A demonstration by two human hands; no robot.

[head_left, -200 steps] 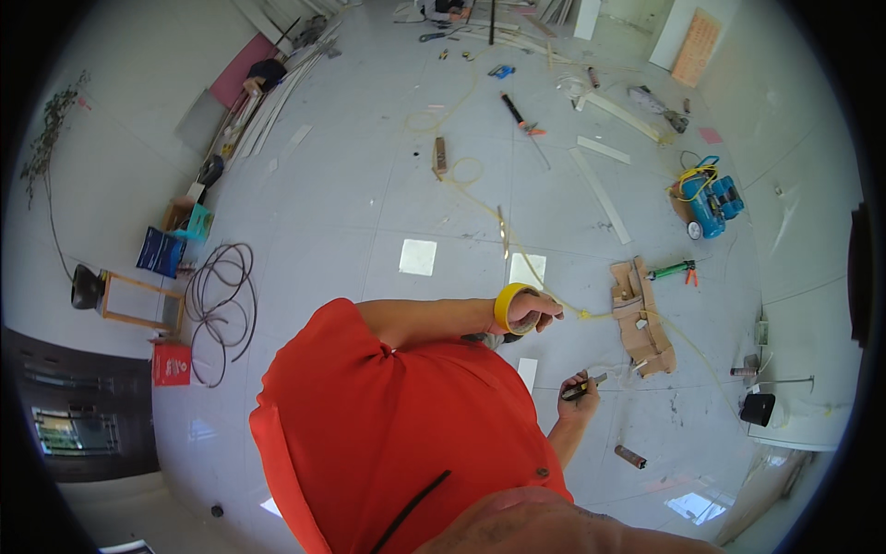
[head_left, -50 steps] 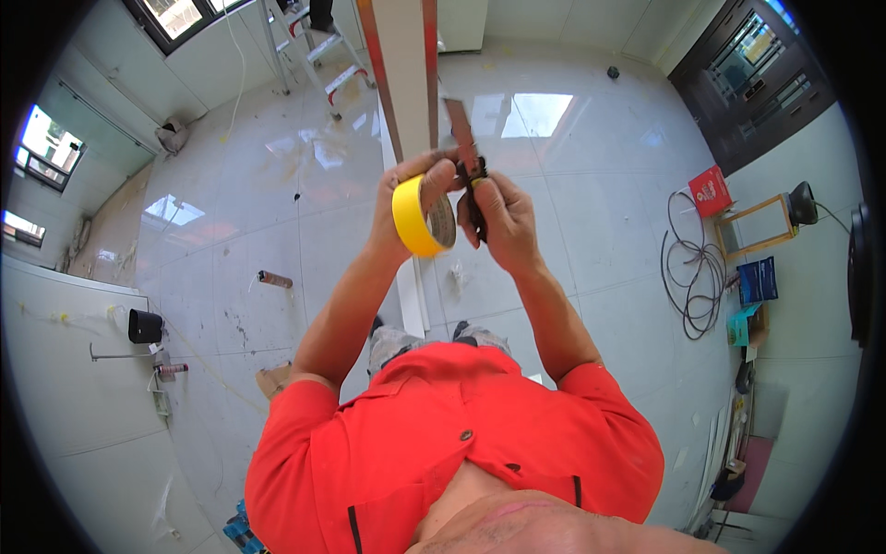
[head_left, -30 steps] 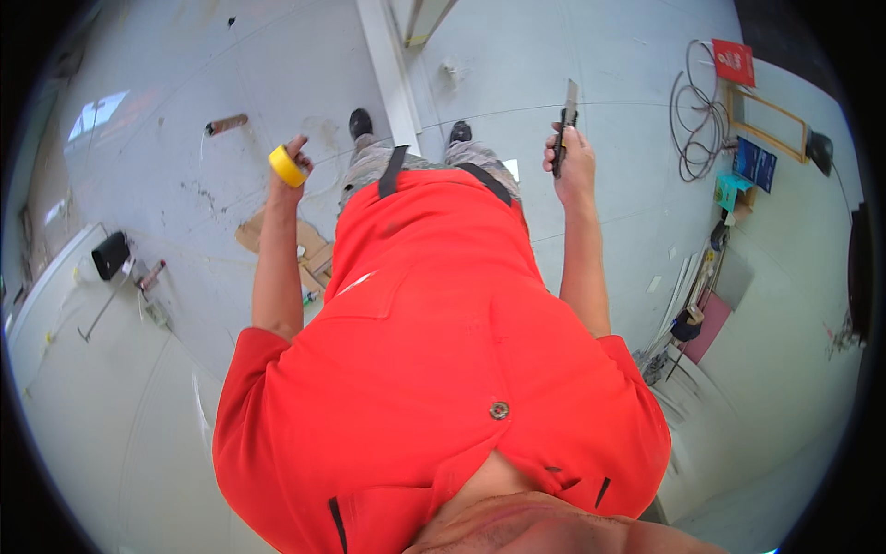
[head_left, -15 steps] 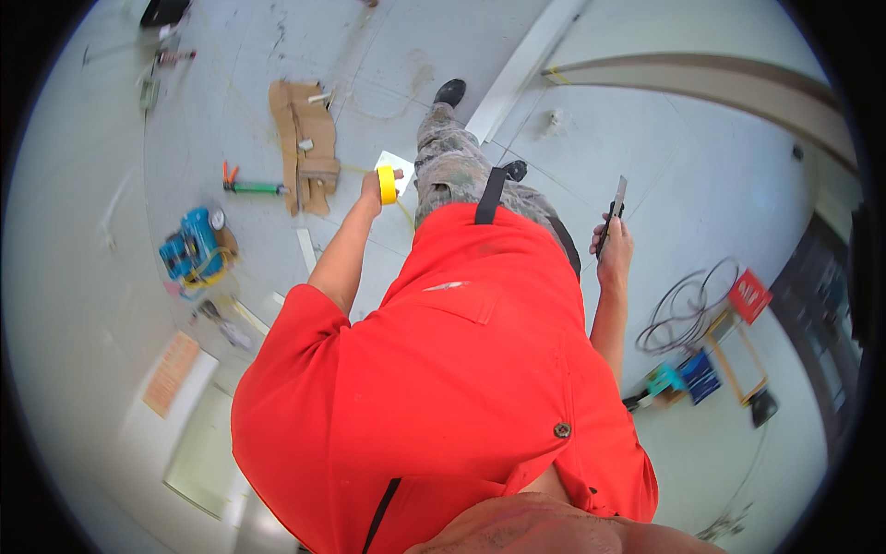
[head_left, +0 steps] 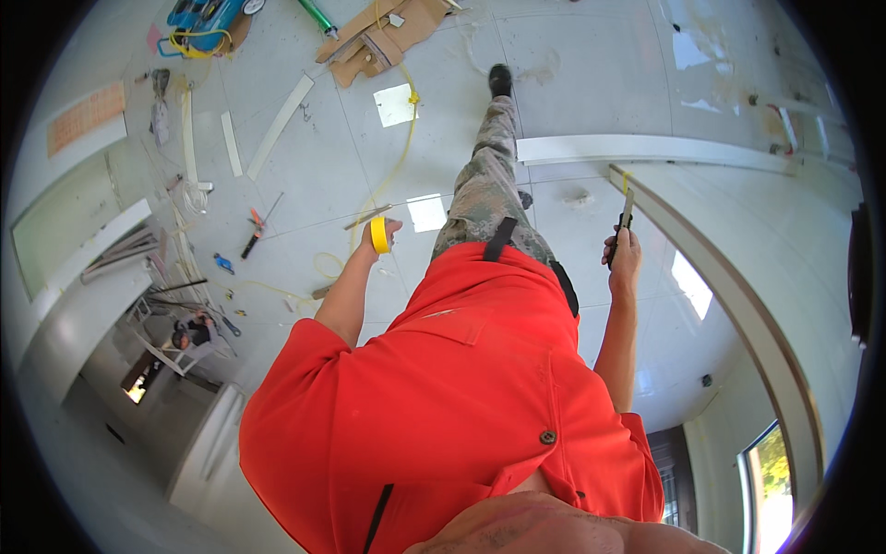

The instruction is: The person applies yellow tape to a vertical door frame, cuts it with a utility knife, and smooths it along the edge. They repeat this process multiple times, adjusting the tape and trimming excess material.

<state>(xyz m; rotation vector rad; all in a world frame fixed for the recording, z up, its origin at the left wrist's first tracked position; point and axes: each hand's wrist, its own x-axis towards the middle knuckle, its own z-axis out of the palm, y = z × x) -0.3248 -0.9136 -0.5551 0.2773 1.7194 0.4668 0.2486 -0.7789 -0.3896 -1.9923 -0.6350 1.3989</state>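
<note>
In my left hand (head_left: 394, 230) is a roll of yellow tape (head_left: 378, 235), held out over the floor at my left side. My fingers curl at the roll and are partly hidden by it. My right hand (head_left: 625, 257) grips a black utility knife (head_left: 620, 227) out to the right. The knife's metal blade is extended and points away from me. The two hands are well apart, and the knife does not touch the tape.
A wooden-edged white panel (head_left: 729, 268) rises close to my right hand. Ahead lies a white strip (head_left: 646, 150) on the floor. A yellow hose (head_left: 399, 166), cardboard (head_left: 392, 42), a blue compressor (head_left: 205, 26) and an orange-and-black tool (head_left: 252, 233) lie to the left.
I have turned left and stepped on, so the compressor and cardboard have shifted to the top of the view. The coiled hose and boxes at right have left it. Both hands keep their holds.
</note>
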